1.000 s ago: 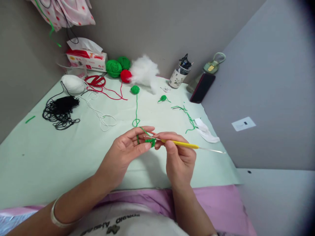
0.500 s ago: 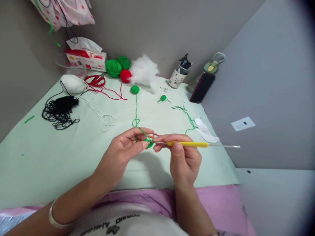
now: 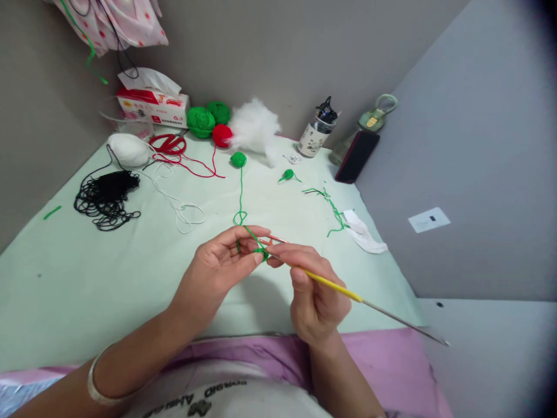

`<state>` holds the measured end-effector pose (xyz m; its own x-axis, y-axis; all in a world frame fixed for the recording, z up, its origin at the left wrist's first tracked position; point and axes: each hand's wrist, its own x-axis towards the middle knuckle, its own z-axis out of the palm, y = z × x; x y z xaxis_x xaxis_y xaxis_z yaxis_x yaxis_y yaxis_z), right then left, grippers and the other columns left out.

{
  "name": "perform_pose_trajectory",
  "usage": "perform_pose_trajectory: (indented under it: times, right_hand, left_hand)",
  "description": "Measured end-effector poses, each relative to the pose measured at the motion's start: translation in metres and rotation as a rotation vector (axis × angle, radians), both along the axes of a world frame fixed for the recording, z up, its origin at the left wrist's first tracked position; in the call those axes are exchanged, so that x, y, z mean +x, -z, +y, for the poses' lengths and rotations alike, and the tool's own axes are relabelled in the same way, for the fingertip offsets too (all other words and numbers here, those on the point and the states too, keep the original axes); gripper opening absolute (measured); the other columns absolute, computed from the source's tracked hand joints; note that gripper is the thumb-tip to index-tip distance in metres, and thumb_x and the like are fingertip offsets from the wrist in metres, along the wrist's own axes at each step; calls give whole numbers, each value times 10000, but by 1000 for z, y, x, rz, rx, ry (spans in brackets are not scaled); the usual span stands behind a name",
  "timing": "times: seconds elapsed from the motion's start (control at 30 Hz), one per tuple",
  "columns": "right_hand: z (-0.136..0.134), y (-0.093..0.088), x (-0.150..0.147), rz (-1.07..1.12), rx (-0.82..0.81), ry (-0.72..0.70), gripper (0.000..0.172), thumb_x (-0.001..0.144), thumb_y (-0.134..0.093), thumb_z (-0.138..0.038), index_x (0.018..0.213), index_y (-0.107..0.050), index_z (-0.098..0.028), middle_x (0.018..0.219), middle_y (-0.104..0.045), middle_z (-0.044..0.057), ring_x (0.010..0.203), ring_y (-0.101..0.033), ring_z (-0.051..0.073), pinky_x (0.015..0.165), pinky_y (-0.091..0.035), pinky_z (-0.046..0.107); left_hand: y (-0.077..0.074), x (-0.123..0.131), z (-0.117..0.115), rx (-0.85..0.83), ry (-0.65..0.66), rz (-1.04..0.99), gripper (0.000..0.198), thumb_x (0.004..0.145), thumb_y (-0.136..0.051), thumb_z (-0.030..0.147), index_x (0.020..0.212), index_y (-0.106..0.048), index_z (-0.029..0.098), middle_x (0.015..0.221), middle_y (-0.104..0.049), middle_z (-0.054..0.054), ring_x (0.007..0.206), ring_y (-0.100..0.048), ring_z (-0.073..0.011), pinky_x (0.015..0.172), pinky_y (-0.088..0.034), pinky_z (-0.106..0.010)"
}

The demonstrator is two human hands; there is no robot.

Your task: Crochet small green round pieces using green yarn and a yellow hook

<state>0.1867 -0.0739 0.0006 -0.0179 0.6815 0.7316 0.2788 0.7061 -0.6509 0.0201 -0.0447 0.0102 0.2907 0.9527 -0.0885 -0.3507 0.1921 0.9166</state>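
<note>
Between the thumb and fingers of my left hand (image 3: 224, 261) is a small green crochet piece (image 3: 263, 254), mostly hidden by the fingertips. Green yarn (image 3: 241, 191) runs from it over my left fingers and back to a small green ball (image 3: 238, 159). My right hand (image 3: 319, 293) grips a crochet hook (image 3: 333, 284) by its yellow handle, and the hook's near tip meets the green piece. The hook's other metal end points down to the right. A small orange-red item (image 3: 270, 239) shows at the left fingertips; its kind is unclear.
Black yarn (image 3: 108, 194), a white yarn ball (image 3: 128, 150), red-handled scissors (image 3: 167, 144) and a tissue pack (image 3: 154, 107) lie at the left. White stuffing (image 3: 255, 128) sits at the back. A pen jar (image 3: 313, 139), a phone (image 3: 357, 157) and a bottle (image 3: 374, 119) stand back right, near green yarn scraps (image 3: 335, 212).
The hook has swung so its far end points lower and toward me. My right hand has turned and shifted slightly left and down; my left hand stays nearly in place.
</note>
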Motion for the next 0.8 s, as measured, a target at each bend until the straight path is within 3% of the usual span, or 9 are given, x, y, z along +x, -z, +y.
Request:
perform_pose_trajectory:
  times: [0.13,0.27,0.37,0.43,0.5,0.57,0.67,0.8]
  right_hand:
    - [-3,0,0,-181,49,110,319,1032,-544,-107,1277,-697,-241,1062,-792,84,1014,-775,232,837,-677,399]
    - [-5,4,-1,-446,136,259,396,985,-624,-83,1308,-717,-293,1193,-771,82,1116,-756,246,906,-663,382]
    - [-3,3,-1,-190,16,194,342,1016,-582,-113,1267,-733,-291,1127,-775,71,1007,-760,223,836,-664,388]
    - [0,-1,-2,82,-108,122,275,1040,-556,-142,1163,-763,-276,1010,-774,51,825,-738,182,715,-647,356]
    - [4,-5,-3,222,-183,33,239,1053,-559,-189,1092,-781,-270,970,-771,43,762,-716,167,643,-619,333]
    - [6,-7,-5,201,-197,-8,217,1047,-583,-209,1087,-788,-269,977,-787,50,840,-739,191,668,-622,344]
    - [5,-5,-7,103,-157,45,244,1035,-592,-162,1136,-780,-281,979,-803,45,939,-758,214,767,-646,380]
    - [0,3,-7,-128,-11,171,367,995,-622,-87,1257,-755,-306,1125,-780,67,1018,-765,220,842,-664,383]
  left_hand:
    - [-1,2,-1,-41,-24,-26,260,862,-850,248,1116,-830,297,867,-707,24,879,-651,-132,831,-522,-219]
    - [-3,4,-1,-252,72,-223,404,837,-867,300,1233,-798,259,880,-720,-2,882,-661,-151,867,-546,-264]
    - [-4,3,2,-389,125,-307,376,828,-854,244,1201,-817,202,857,-712,-10,728,-602,-103,833,-561,-268]
    - [-4,2,4,-373,85,-294,354,823,-851,214,1176,-827,205,839,-704,2,693,-583,-90,832,-559,-266]
    - [-4,2,3,-299,70,-256,315,835,-844,224,1150,-833,228,880,-729,-6,794,-646,-123,880,-548,-280]
    - [-3,4,1,-210,89,-208,279,849,-839,241,1128,-836,256,936,-756,-15,930,-681,-165,927,-524,-293]
    - [-2,6,-2,-128,67,-134,300,855,-853,264,1154,-828,286,944,-760,-9,984,-663,-175,933,-500,-292]
    - [-2,7,-2,-221,54,-200,404,827,-885,269,1222,-803,293,945,-754,-2,960,-658,-164,921,-496,-288]
